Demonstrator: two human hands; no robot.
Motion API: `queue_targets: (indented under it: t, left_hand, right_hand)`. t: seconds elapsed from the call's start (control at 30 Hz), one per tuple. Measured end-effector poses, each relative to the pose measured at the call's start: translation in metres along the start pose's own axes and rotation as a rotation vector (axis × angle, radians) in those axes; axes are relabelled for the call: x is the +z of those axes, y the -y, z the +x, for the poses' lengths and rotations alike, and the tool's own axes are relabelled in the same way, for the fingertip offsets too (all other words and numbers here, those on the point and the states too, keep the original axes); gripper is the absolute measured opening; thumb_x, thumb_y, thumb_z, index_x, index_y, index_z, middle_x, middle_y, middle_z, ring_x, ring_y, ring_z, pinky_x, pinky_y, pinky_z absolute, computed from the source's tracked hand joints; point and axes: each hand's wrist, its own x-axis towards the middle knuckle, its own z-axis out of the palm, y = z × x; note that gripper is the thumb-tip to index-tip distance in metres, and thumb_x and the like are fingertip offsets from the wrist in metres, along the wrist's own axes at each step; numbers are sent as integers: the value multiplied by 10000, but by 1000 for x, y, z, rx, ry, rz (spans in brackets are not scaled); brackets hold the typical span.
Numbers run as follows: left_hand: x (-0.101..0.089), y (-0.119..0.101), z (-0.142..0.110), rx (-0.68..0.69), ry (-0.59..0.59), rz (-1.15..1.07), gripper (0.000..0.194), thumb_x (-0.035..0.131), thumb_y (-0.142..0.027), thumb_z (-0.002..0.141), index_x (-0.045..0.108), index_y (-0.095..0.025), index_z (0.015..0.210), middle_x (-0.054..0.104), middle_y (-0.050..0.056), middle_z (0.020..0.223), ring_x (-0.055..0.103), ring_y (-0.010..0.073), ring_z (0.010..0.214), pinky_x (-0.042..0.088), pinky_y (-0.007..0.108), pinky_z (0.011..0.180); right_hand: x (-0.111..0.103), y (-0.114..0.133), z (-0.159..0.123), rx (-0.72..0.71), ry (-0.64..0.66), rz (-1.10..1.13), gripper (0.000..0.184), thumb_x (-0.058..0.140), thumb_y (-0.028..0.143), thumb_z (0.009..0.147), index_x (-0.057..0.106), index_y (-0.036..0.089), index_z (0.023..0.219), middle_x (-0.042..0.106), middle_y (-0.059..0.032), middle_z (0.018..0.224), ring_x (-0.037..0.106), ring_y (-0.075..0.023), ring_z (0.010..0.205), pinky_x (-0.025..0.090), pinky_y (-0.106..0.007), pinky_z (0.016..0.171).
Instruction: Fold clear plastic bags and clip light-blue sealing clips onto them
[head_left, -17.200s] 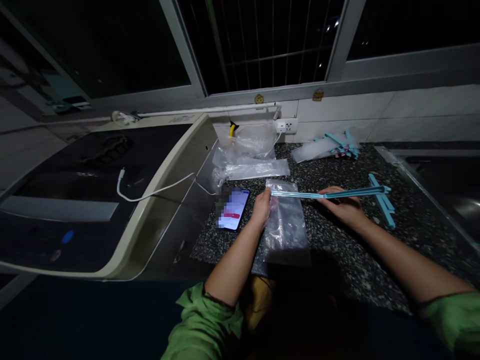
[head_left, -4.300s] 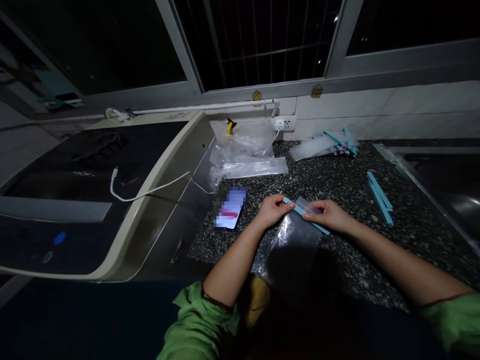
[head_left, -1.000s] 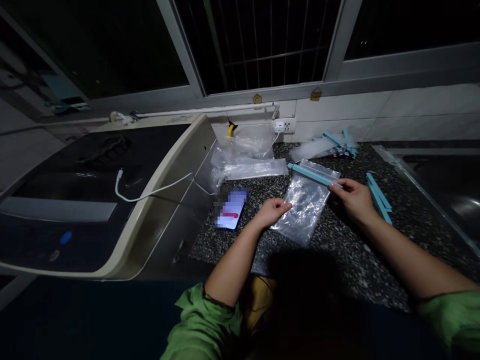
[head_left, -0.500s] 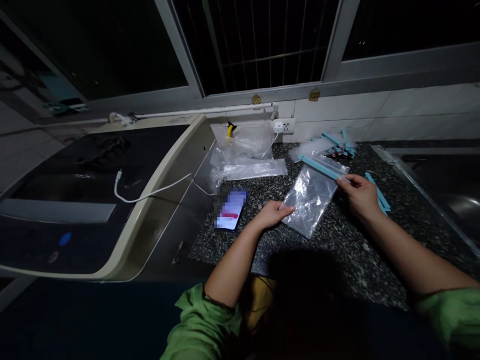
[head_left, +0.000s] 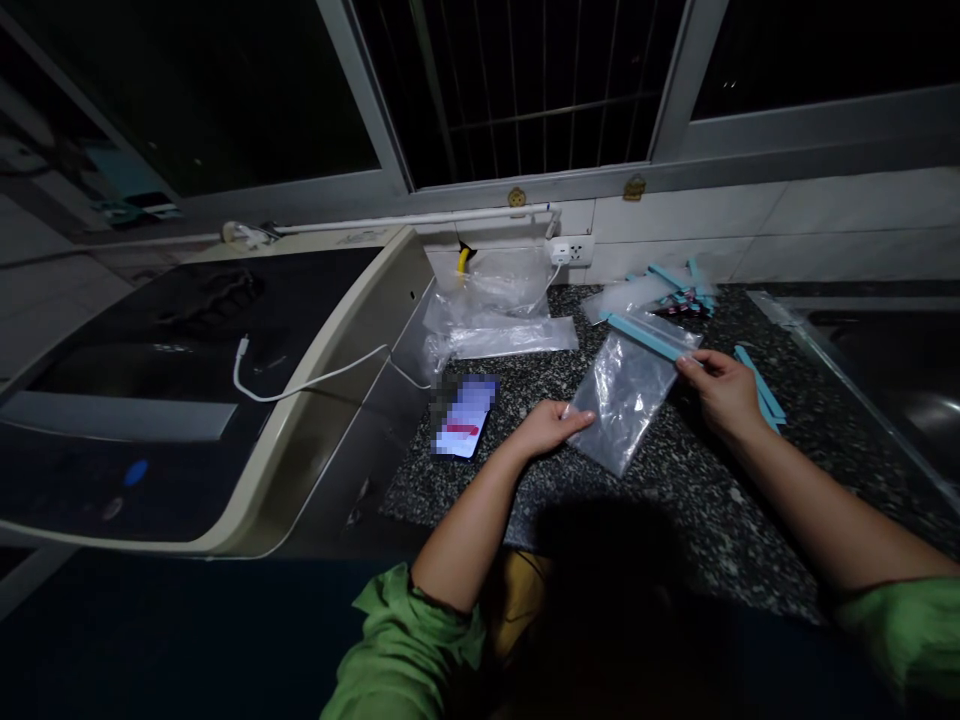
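A clear plastic bag (head_left: 621, 400) is held tilted above the dark speckled counter. Across its upper part runs a long light-blue bag clip (head_left: 642, 336), with a strip of the bag showing beyond it. My right hand (head_left: 726, 390) pinches the clip's right end between thumb and fingers. At the bag's lower left edge, my left hand (head_left: 551, 427) grips the plastic, thumb on top. Just right of my right hand lie loose light-blue bag clips (head_left: 763, 388), partly hidden by it.
A lit phone (head_left: 466, 420) lies left of my left hand. Behind are crumpled clear bags (head_left: 491, 285), a flat packet (head_left: 517, 338) and a pile of blue clips (head_left: 686, 290). A large machine (head_left: 330, 400) stands left; a sink (head_left: 900, 370) is right.
The clip was spread in a V, then lay along the bag's top under both hands. My left hand has moved to the bag's lower edge, and the bag is lifted. Little differs over the last half second.
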Motion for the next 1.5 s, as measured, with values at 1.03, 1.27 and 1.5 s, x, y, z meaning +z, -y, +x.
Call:
queue_targets:
  t: [1.03, 1.27, 1.5]
  left_hand:
    - [2, -4, -1, -39, -98, -260, 561, 688, -611, 496, 615, -103, 722, 588, 8, 618, 494, 103, 575, 382, 243, 611]
    - [2, 2, 4, 28, -178, -192, 554, 643, -660, 500, 521, -124, 570, 461, -48, 516, 375, 55, 498, 292, 207, 527]
    - [1, -11, 0, 78, -207, -308, 531, 708, -591, 472, 612, -126, 709, 563, -7, 646, 480, 104, 628, 358, 233, 636]
  right_hand:
    - [22, 7, -32, 92, 348, -34, 406, 757, 525, 455, 656, 200, 677, 641, 5, 641, 535, -140, 573, 423, -270, 577]
    - [23, 9, -36, 119, 412, -39, 413, 758, 537, 444, 666, 202, 666, 650, 14, 633, 540, -137, 570, 429, -270, 592]
    - [22, 12, -34, 92, 461, -56, 425, 753, 556, 440, 670, 198, 653, 654, 1, 644, 552, -151, 603, 437, -279, 622]
